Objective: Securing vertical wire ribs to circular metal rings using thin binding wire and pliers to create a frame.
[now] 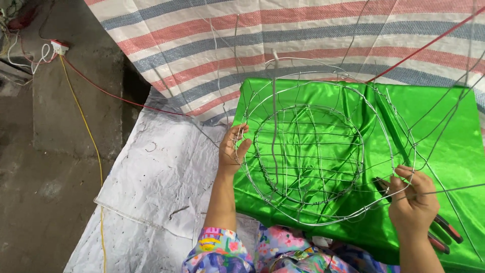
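Far left: bare concrete floor, crossed by a yellow cable and a red cable. Next, a white plastic sheet under a striped tarp. Left hand, grip closed on the left rim of a round wire frame. Frame lying on shiny green fabric, draped over something hidden. Right hand at the frame's right rim, grip narrow, fingers pinching a thin wire; red-and-black-handled pliers just beneath the hand on the fabric. Floral sleeves along the bottom edge.
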